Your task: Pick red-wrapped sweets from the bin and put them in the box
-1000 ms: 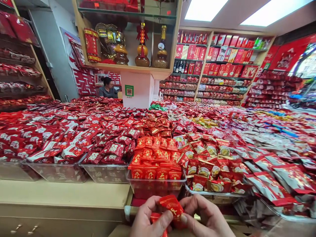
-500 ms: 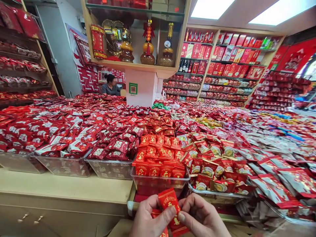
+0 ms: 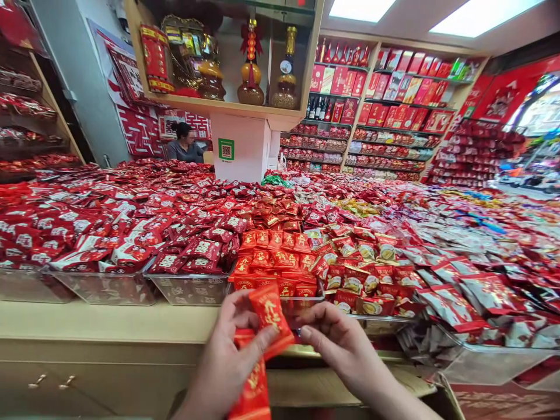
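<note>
Several red packets with gold lettering [image 3: 270, 318] are in my left hand [image 3: 230, 353], the top one pinched under the thumb and others hanging below the palm. My right hand [image 3: 339, 338] is just right of the top packet, its fingers curled and apart from the thumb, with no packet between them. Behind both hands stands a clear bin [image 3: 301, 298] heaped with similar red packets [image 3: 280, 258]. Part of the bin's front is hidden by my left hand and the held packet.
More clear bins [image 3: 188, 291] of wrapped packets line the counter [image 3: 109, 321]. Durian-printed packets [image 3: 350, 277] lie to the right. An open cardboard box [image 3: 350, 388] sits below my hands. A person [image 3: 186, 146] is at the back left, near a white pillar [image 3: 240, 146].
Both hands have moved up and slightly apart. My right hand has let go of the top packet, which stays in my left hand. The view has shifted a little.
</note>
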{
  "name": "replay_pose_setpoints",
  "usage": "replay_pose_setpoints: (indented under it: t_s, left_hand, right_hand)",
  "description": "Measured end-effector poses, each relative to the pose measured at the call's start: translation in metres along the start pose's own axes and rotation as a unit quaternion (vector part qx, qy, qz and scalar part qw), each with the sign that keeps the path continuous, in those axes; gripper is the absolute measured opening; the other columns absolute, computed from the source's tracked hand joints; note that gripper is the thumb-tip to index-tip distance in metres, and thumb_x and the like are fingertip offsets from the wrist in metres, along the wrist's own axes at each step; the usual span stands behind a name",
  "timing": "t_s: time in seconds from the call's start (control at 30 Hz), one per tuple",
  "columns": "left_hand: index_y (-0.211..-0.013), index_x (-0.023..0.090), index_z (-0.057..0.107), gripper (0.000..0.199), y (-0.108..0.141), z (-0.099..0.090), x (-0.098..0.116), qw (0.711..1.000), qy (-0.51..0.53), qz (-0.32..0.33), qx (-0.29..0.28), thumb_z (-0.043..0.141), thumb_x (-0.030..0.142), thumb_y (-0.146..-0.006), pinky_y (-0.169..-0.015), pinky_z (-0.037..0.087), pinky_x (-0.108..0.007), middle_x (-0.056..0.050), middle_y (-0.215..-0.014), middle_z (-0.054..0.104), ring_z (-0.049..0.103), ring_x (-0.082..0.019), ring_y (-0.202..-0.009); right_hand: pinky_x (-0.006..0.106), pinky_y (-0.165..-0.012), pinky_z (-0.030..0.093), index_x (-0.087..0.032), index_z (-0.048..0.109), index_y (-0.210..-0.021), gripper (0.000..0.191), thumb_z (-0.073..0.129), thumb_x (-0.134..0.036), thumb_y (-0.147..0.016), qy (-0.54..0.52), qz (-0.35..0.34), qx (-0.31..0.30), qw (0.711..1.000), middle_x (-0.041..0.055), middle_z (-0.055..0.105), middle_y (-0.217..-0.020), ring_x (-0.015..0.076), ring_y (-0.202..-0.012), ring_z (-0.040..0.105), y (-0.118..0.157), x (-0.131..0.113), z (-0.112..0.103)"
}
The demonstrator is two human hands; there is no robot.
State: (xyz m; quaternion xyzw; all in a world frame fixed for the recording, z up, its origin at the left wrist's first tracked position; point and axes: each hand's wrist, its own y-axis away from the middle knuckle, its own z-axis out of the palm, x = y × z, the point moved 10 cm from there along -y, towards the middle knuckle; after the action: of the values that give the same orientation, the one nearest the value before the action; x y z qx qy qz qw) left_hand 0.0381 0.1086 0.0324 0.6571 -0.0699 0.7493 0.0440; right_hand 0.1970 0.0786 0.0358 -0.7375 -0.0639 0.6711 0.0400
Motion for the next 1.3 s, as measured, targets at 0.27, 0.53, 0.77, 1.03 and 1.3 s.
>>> replay_pose_setpoints:
  t_s: [0.27, 0.53, 0.77, 1.03, 1.3]
  left_hand:
    - [-0.115, 0.013, 0.048, 0.067, -0.099, -0.061, 0.061, 0.963, -0.259, -0.004, -0.066, 0.07, 0.042, -0.058, -0.061, 0.041, -0.027, 0.005, -0.058, 0.057, 0.056, -0.017, -0.063]
    - [-0.103, 0.014, 0.052, 0.056, -0.128, -0.032, 0.048, 0.938, -0.306, -0.021, -0.163, 0.071, 0.036, -0.055, -0.044, 0.025, -0.02, 0.012, -0.044, 0.042, 0.037, -0.008, -0.042]
    - [-0.083, 0.014, 0.059, 0.033, -0.131, -0.031, 0.046, 0.921, -0.354, -0.007, -0.163, 0.068, 0.035, -0.059, -0.055, 0.036, -0.023, 0.005, -0.062, 0.056, 0.049, -0.012, -0.058]
    - [-0.071, 0.014, 0.057, 0.016, -0.145, -0.04, 0.033, 0.875, -0.462, -0.001, -0.143, 0.061, 0.029, -0.074, -0.058, 0.042, -0.027, 0.005, -0.063, 0.056, 0.053, -0.012, -0.057]
    - [-0.064, 0.013, 0.056, 0.022, -0.147, -0.037, 0.03, 0.859, -0.492, -0.021, -0.137, 0.056, 0.029, -0.078, -0.053, 0.043, -0.026, 0.006, -0.058, 0.054, 0.053, -0.01, -0.052]
  right_hand:
    - [0.031, -0.081, 0.034, -0.015, 0.064, -0.09, 0.02, 0.046, -0.021, -0.084, 0.548, -0.252, -0.073, 0.794, 0.0062, 0.067, -0.089, 0.0185, -0.082, 0.052, -0.08, -0.091, 0.034]
    - [0.03, -0.067, 0.038, -0.019, 0.069, -0.086, 0.021, 0.062, -0.031, -0.071, 0.618, -0.196, -0.151, 0.747, 0.0071, 0.069, -0.074, 0.026, -0.086, 0.053, -0.137, -0.055, 0.067]
    - [0.029, -0.068, 0.039, -0.02, 0.067, -0.088, 0.021, 0.058, -0.031, -0.073, 0.628, -0.189, -0.159, 0.738, 0.0059, 0.068, -0.079, 0.0235, -0.084, 0.054, -0.131, -0.053, 0.062]
    - [0.032, -0.075, 0.039, -0.017, 0.066, -0.078, 0.015, 0.053, -0.019, -0.072, 0.627, -0.214, -0.174, 0.729, 0.0091, 0.067, -0.083, 0.0234, -0.084, 0.055, -0.132, -0.051, 0.076]
    - [0.025, -0.061, 0.041, -0.019, 0.069, -0.075, 0.015, 0.058, -0.017, -0.065, 0.594, -0.168, -0.196, 0.762, 0.0049, 0.069, -0.075, 0.0209, -0.073, 0.06, -0.132, -0.055, 0.072]
